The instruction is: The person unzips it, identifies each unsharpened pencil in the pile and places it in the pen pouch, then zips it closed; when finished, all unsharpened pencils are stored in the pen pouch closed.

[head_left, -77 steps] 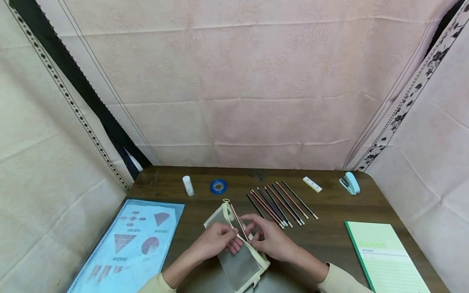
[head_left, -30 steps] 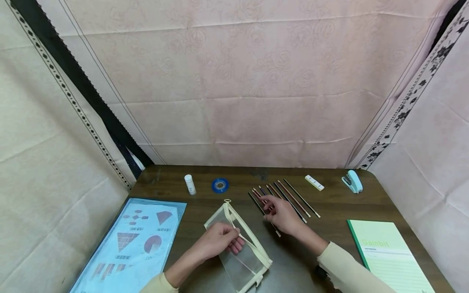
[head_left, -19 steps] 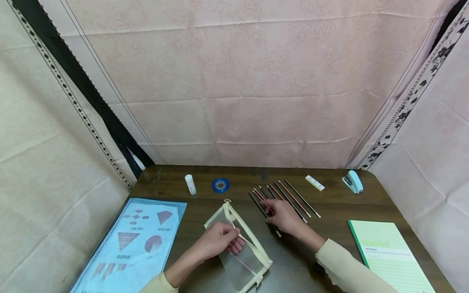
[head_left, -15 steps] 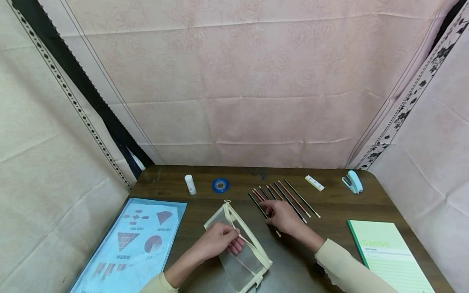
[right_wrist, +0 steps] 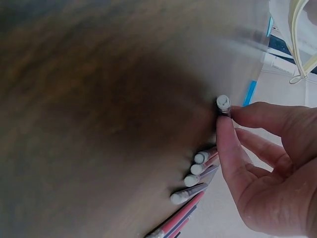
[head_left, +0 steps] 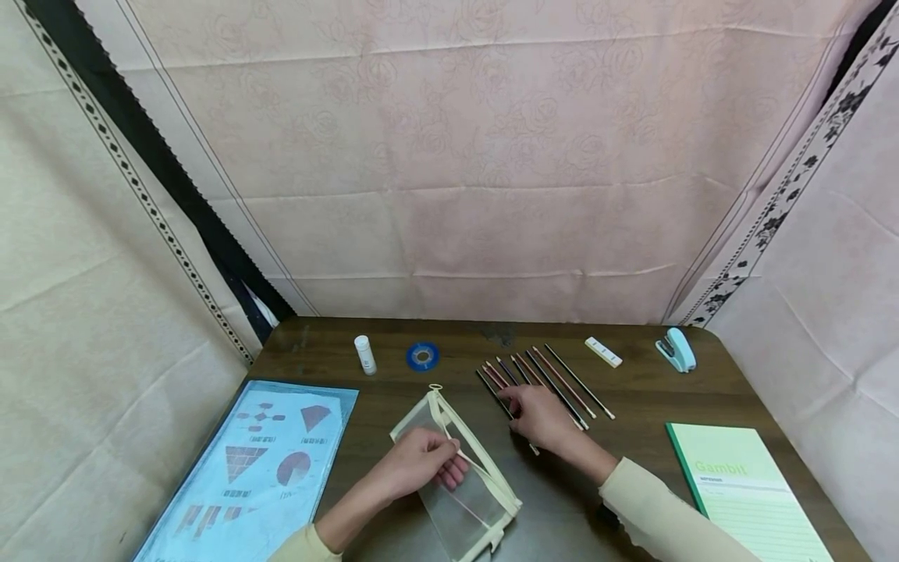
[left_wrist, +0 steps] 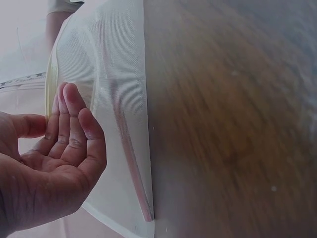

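My left hand (head_left: 421,460) pinches the cream edging of a see-through mesh pencil pouch (head_left: 460,519) between thumb and fingers. Through the mesh, the left wrist view shows a reddish pencil (left_wrist: 119,109) lying inside the pouch. To the right of the pouch, my right hand (head_left: 544,421) pinches the leftmost dark pencil (head_left: 495,396) of a slanting row between thumb and index finger. Its pale eraser end (right_wrist: 223,102) faces the right wrist camera. Several other pencils (head_left: 559,382) lie side by side beyond that hand, partly covered by it.
Along the back of the brown table (head_left: 379,421) are a glue stick (head_left: 364,355), blue tape roll (head_left: 422,356), white eraser (head_left: 602,351) and light-blue stapler (head_left: 677,350). A blue folder (head_left: 260,468) with printed sheet lies left, a green notebook (head_left: 744,484) right.
My right hand has left the pouch, where it was putting a reddish pencil in, and moved right to the pencil row, where it grips the dark pencil. My left hand stays on the pouch.
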`<move>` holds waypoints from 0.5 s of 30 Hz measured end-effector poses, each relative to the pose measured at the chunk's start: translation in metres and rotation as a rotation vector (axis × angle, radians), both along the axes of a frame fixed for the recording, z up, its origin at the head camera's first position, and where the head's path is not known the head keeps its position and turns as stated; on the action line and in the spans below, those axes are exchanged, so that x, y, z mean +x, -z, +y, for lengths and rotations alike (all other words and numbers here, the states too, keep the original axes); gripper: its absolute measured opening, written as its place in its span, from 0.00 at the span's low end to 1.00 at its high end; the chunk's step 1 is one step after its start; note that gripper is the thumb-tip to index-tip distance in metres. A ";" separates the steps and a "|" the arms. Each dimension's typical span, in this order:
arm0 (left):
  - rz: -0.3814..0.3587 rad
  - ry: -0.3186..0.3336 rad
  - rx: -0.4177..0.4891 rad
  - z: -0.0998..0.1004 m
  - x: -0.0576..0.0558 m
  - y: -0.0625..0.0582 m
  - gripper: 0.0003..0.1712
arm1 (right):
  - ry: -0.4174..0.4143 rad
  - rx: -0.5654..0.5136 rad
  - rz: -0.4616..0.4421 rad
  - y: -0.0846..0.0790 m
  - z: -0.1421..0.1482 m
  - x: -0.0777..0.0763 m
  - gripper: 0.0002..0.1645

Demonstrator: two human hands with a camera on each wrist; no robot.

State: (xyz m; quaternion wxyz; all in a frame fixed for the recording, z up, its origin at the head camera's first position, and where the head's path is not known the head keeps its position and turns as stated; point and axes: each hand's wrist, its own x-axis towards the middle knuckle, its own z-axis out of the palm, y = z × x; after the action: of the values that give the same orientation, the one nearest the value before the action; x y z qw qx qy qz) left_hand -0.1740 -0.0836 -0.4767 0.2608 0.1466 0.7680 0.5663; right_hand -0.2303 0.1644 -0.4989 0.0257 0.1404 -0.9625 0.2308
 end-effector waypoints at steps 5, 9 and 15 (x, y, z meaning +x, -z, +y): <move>-0.002 -0.004 0.002 0.001 0.000 0.000 0.21 | -0.005 0.005 0.020 -0.004 -0.002 0.002 0.30; -0.014 -0.008 0.014 0.001 0.001 0.000 0.22 | 0.006 -0.020 0.020 -0.007 -0.004 0.004 0.33; -0.018 -0.007 0.029 0.000 0.001 0.001 0.21 | 0.016 -0.198 0.011 -0.013 -0.007 0.009 0.37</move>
State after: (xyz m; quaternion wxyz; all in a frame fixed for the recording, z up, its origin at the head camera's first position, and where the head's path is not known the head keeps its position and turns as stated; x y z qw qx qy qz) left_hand -0.1734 -0.0839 -0.4775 0.2638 0.1425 0.7578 0.5795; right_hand -0.2212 0.1575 -0.4857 0.0465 0.1306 -0.9359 0.3239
